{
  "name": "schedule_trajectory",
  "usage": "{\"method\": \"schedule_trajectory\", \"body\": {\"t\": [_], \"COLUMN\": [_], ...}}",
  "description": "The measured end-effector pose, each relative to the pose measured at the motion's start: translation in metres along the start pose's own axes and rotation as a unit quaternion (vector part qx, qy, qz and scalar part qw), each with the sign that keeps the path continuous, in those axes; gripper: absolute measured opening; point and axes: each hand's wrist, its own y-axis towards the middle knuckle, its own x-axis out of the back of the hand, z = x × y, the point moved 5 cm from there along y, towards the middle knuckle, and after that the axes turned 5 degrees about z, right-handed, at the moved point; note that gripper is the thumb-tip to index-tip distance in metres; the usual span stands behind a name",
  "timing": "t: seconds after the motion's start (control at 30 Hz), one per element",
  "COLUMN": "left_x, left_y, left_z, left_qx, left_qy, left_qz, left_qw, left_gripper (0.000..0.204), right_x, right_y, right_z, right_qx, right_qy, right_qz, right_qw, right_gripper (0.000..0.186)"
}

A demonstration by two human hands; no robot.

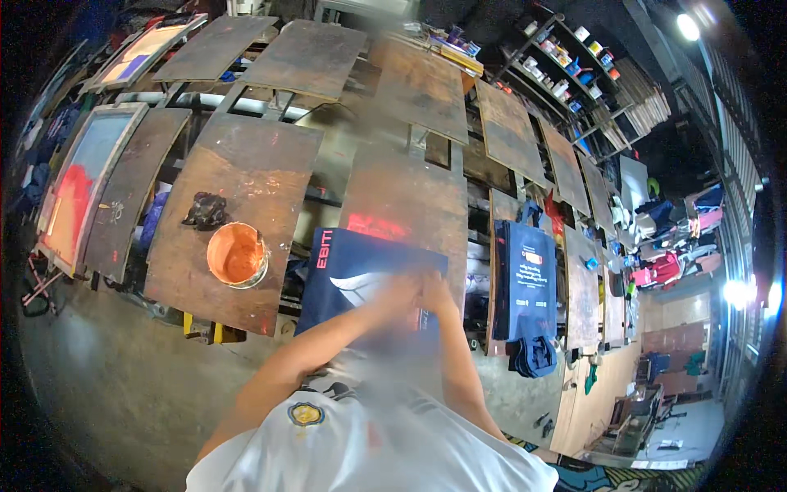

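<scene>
A navy-blue fabric piece [344,258] lies over the near end of a brown board straight in front of me. It carries a white curved print and pinkish-red lettering along its left side. Both my hands are close together above its right part: my left hand [399,295] and, just beside it, my right hand [431,287]. A hazy smear down the middle of the picture blurs them, so their fingers and anything between them cannot be made out. Beyond the fabric, a red patch [377,225] shows on the board [402,184].
On the board to the left stand an open bucket [253,279] with orange contents and a crumpled black thing [206,211]. Navy tote bags [526,283] hang over a board at right. Framed screens [102,152] lean far left; shelves [566,70] of containers stand at the back.
</scene>
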Motion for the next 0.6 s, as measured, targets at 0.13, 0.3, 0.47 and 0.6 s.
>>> {"method": "schedule_trajectory", "body": {"t": [0.13,0.3,0.47,0.6], "left_x": [0.01,0.043,0.051,0.037], "left_y": [-0.006,-0.073,-0.127,-0.133], "left_z": [0.014,0.093,0.129,0.12], "left_qx": [-0.026,0.085,0.203,0.234], "left_qy": [0.133,0.189,0.067,0.085], "left_qz": [-0.168,-0.289,-0.235,-0.256], "left_qw": [0.976,0.935,0.948,0.934], "left_gripper": [0.064,0.068,0.065,0.064], "right_x": [-0.01,-0.011,-0.007,-0.034], "right_y": [0.013,0.02,0.004,0.016], "right_z": [-0.024,-0.017,0.005,-0.008], "right_qx": [0.045,0.031,-0.025,-0.041], "right_qy": [0.009,0.058,0.027,-0.028], "right_qz": [-0.007,0.039,0.012,-0.035], "right_qw": [0.999,0.997,0.999,0.998], "right_gripper": [0.074,0.082,0.087,0.069]}}
